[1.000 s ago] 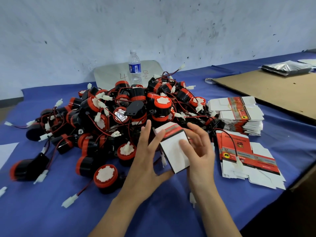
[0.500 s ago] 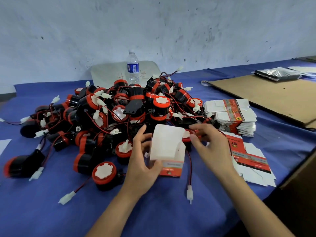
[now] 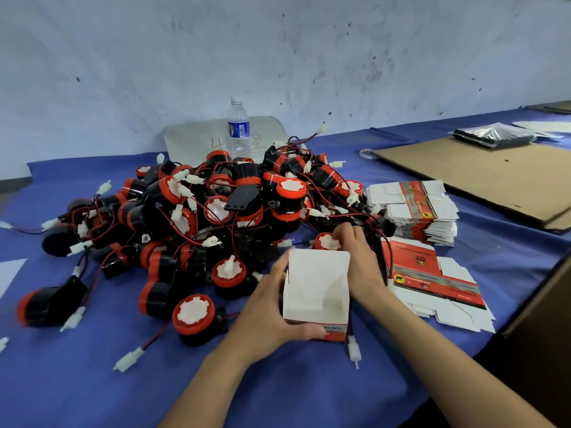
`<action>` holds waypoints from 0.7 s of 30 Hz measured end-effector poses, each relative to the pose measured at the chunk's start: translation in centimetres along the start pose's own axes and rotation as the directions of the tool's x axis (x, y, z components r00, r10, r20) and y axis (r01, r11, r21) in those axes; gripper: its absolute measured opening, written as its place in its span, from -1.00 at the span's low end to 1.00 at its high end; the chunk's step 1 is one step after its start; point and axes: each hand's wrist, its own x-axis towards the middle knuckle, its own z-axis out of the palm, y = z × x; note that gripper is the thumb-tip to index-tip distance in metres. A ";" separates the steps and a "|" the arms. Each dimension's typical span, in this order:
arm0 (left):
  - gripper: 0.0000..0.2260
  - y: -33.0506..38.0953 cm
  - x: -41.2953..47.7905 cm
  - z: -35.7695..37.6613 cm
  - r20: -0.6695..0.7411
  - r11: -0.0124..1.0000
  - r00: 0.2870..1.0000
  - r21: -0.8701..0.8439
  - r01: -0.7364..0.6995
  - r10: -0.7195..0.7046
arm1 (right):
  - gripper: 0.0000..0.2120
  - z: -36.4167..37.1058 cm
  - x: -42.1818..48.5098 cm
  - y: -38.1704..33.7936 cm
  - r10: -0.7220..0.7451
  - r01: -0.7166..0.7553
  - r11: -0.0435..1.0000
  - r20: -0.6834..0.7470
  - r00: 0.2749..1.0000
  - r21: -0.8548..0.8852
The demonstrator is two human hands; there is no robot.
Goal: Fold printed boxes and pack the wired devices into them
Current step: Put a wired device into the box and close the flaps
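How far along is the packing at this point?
Done: one box is folded and open, gripped by the left hand. In hand: the right hand grips a device just behind the box, not yet inside. Left: the pile of loose devices, plus flat boxes, loose and bundled. No closed, packed box is in view.

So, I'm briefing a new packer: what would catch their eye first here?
The tangled heap of black-and-red round wired devices fills the blue-clothed table at its middle. In front, the left hand holds an open white cardboard box while the right hand grips a red-capped device behind it.
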 end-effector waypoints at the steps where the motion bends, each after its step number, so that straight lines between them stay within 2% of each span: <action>1: -0.16 0.1 0.0 0.0 0.012 0.998 1.000 0.053 -0.018 0.018 | -0.61 -0.1 -0.2 -0.1 -0.006 0.015 0.992 -0.078 0.997 0.123; 3: -0.28 0.2 0.1 0.1 -0.009 0.994 0.999 0.101 -0.051 0.052 | -0.50 -1.1 -0.8 -0.6 0.012 0.114 0.913 -0.307 0.952 0.392; 5: -0.33 0.3 0.1 0.3 -0.062 0.993 0.996 0.102 -0.052 0.058 | -0.46 -3.3 -1.2 -1.3 0.051 0.242 0.819 -0.485 0.873 0.521; 7: -0.37 0.7 0.2 0.5 -0.105 0.996 0.993 0.079 -0.049 0.057 | -0.47 -6.2 -1.5 -2.4 -0.033 0.361 0.780 -0.542 0.840 0.511; 8: -0.40 0.9 0.3 0.5 -0.115 0.996 0.991 0.058 -0.063 0.069 | -0.48 -7.5 -1.8 -3.1 -0.146 0.416 0.791 -0.522 0.840 0.449; 10: -0.46 1.2 0.6 0.7 -0.107 0.996 0.990 0.017 -0.090 0.091 | -0.46 -9.2 -2.3 -4.3 -0.456 0.547 0.803 -0.347 0.820 0.237; 12: -0.45 0.8 0.7 0.9 -0.099 0.998 0.993 0.005 -0.065 0.065 | -0.45 -9.2 -3.1 -5.4 -0.650 0.651 0.759 -0.025 0.759 0.034; 14: -0.35 0.2 0.7 1.0 -0.098 0.998 0.995 0.055 0.014 -0.008 | -0.44 -8.0 -4.0 -5.9 -0.662 0.701 0.703 0.247 0.707 -0.123; 16: -0.30 -0.1 0.4 1.1 -0.111 0.993 0.992 0.095 0.075 -0.064 | -0.47 -6.7 -4.5 -5.8 -0.583 0.680 0.716 0.400 0.707 -0.159; 19: -0.27 -0.2 0.1 0.8 -0.135 0.991 0.984 0.055 0.121 -0.113 | -0.60 -5.8 -4.4 -5.7 -0.514 0.591 0.804 0.422 0.746 -0.066; 21: -0.26 -0.3 0.1 0.7 -0.138 0.991 0.983 0.028 0.128 -0.123 | -0.63 -5.7 -4.0 -5.5 -0.492 0.578 0.812 0.436 0.754 -0.082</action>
